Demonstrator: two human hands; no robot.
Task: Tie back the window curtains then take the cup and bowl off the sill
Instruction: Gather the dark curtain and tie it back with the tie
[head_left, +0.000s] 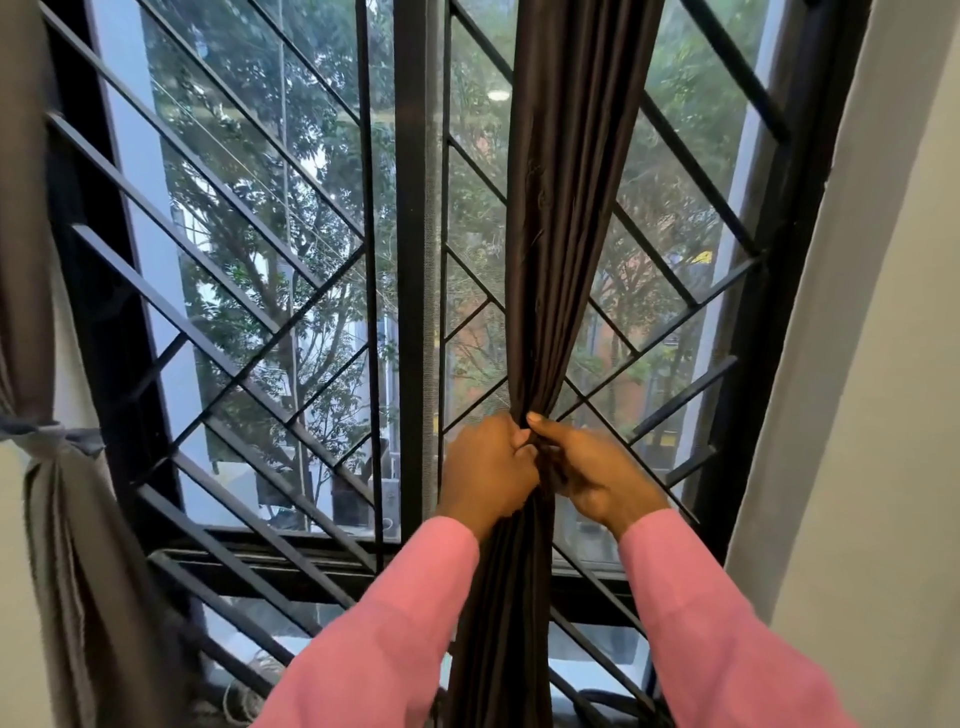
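Fabric of the dark curtain (563, 208) looks soft, probably slippery. At five o'clock the left hand (485, 470) and right hand (595, 475) clench its gathered waist, the sensible hold.

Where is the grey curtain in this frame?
In the head view the grey curtain hangs at the far left edge, beside the black window grille, cinched by a tie, left of the dark curtain gripped by the left hand and right hand.

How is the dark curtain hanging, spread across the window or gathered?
Gathered. The dark curtain narrows to a tight bundle where the left hand and right hand grip it, with window grille bare on both sides.
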